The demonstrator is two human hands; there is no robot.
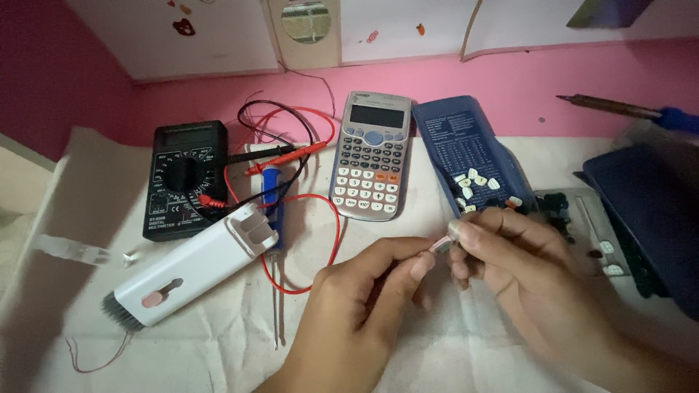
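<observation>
Head view, lower centre: left hand and right hand both pinching 1 small pale key cap. More loose key caps piled in blue hard-plastic cover, centre right; work looks midway. Grey calculator intact above, on white cloth surface.
</observation>
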